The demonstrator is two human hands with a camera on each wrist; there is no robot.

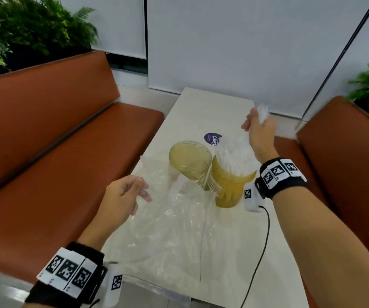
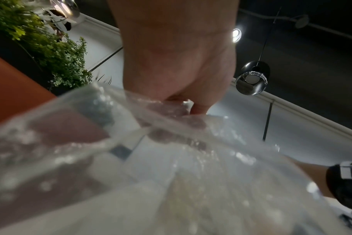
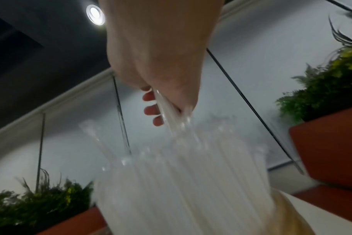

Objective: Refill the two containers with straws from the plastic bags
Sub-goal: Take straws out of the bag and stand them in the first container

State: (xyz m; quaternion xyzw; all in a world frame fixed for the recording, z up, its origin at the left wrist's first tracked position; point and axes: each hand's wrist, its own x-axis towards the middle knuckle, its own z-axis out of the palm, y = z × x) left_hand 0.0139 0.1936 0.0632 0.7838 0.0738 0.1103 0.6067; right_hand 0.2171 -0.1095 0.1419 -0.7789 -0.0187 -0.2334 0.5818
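Two yellowish see-through containers stand side by side mid-table. The left container [image 1: 189,161] holds no straws. The right container [image 1: 228,192] [image 3: 287,211] has a bundle of white straws [image 1: 234,156] [image 3: 181,182] standing in it, still wrapped in a clear bag. My right hand [image 1: 254,123] [image 3: 157,103] grips the gathered top of that bag above the container. My left hand [image 1: 134,192] [image 2: 183,108] pinches the edge of a second, crumpled clear bag [image 1: 168,218] [image 2: 131,174] that is spread over the near table.
The white table [image 1: 201,107] is narrow, with orange benches on the left [image 1: 56,141] and right [image 1: 346,152]. A purple sticker [image 1: 212,138] lies behind the containers. A black cable [image 1: 261,252] hangs from my right wrist. Plants stand behind both benches.
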